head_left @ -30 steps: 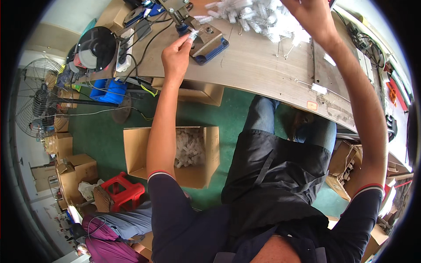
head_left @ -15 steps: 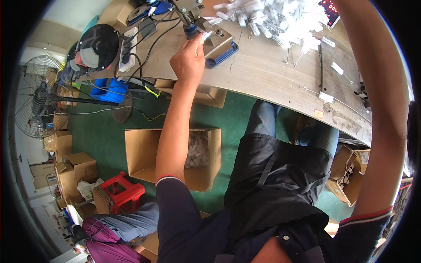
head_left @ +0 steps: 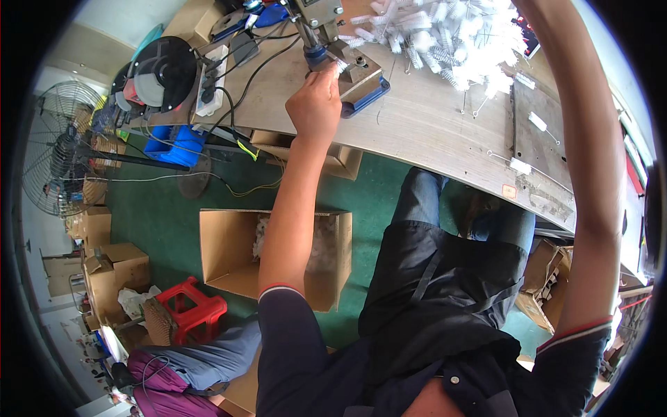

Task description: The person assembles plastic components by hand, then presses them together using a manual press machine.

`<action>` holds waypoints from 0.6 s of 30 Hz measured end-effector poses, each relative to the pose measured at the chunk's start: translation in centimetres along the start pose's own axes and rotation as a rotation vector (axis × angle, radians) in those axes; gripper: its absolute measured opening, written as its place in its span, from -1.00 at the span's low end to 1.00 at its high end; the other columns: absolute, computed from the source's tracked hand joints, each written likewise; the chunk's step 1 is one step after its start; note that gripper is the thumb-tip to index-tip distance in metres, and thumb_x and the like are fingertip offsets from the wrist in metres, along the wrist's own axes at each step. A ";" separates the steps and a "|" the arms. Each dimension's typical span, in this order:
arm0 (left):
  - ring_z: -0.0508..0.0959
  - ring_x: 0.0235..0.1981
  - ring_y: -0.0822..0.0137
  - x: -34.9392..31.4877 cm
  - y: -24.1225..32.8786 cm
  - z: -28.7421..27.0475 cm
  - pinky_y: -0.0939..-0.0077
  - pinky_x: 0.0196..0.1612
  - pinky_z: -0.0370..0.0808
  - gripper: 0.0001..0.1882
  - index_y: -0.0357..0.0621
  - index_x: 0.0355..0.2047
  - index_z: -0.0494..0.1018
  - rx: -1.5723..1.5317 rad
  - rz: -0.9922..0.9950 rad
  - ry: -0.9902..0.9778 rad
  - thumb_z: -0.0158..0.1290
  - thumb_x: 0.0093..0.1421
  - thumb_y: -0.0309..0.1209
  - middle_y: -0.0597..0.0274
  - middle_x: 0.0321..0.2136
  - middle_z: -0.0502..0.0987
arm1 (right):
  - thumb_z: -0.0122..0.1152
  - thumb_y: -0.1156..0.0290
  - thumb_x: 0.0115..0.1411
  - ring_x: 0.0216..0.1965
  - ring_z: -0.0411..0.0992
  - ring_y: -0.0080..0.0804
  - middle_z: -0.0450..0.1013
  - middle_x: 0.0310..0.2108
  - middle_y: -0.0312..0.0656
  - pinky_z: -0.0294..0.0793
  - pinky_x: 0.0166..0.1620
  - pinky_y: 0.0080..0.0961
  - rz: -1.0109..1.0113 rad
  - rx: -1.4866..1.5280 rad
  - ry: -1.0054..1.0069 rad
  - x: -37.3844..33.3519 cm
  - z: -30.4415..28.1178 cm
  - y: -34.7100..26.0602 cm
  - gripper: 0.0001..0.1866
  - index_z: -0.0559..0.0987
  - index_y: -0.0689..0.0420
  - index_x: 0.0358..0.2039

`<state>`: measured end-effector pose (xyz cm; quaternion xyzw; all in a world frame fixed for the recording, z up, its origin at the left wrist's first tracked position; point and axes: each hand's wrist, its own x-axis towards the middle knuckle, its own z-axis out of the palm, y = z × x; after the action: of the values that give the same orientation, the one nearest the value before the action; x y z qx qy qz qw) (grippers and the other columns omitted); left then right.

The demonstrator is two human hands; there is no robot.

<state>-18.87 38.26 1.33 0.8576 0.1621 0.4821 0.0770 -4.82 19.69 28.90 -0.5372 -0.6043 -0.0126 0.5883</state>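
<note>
My left hand (head_left: 316,104) is closed at the foot of a small bench press (head_left: 321,17), its fingertips pinching a small white bristle brush (head_left: 341,65). The hand partly hides that brush, which lies by the metal block on the press's blue base (head_left: 368,101). My right forearm (head_left: 590,139) reaches up past the top edge, so the right hand is out of sight. Beyond the press lies a heap of white spring-like brushes (head_left: 451,42), some with looped wire stems. Single brushes, one (head_left: 538,121) on a dark metal plate (head_left: 545,146) and another (head_left: 520,165) beside it, lie nearer me.
Left of the press stand a power strip (head_left: 210,83) with cables and a black round machine (head_left: 163,73). Below are a blue bin (head_left: 174,144), an open carton (head_left: 226,243) holding white pieces and a red stool (head_left: 191,309). Another person's legs (head_left: 208,354) show at lower left.
The view has shifted slightly, so bench and press sit a little farther right and lower. My left hand stays at the press with the brush; my right arm remains raised out of view.
</note>
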 end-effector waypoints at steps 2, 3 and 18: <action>0.68 -0.42 0.19 -0.8 -1.6 -1.5 0.33 -0.41 0.58 -0.79 0.06 -0.12 0.67 0.067 -0.015 -0.011 0.19 0.24 -0.43 0.29 -0.35 0.69 | -0.19 0.35 0.47 -0.10 0.63 -0.03 0.62 -0.20 0.17 0.47 0.26 -0.09 0.024 -0.027 0.013 -3.2 1.3 0.9 -0.57 0.60 0.44 -0.17; 0.68 -0.42 0.19 -0.7 -1.4 -1.7 0.34 -0.41 0.58 -0.79 0.07 -0.13 0.67 0.073 -0.018 -0.003 0.19 0.24 -0.44 0.30 -0.35 0.69 | -0.19 0.35 0.47 -0.10 0.63 -0.03 0.62 -0.20 0.17 0.47 0.26 -0.09 0.019 -0.031 0.008 -4.4 1.8 0.2 -0.57 0.60 0.44 -0.17; 0.69 -0.35 0.08 0.2 0.2 -1.8 0.25 -0.30 0.60 -0.83 0.04 -0.16 0.67 -0.010 -0.152 -0.125 0.13 0.29 -0.39 0.21 -0.27 0.71 | 0.22 0.31 0.40 -0.18 0.62 -0.51 0.66 -0.22 -0.15 0.62 -0.09 -0.49 0.284 -0.371 0.002 -12.5 0.4 6.0 -0.60 0.56 0.02 0.23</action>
<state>-20.24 38.14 2.46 0.8708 0.2190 0.4212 0.1275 -4.49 14.58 16.00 -0.7158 -0.5094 -0.0410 0.4759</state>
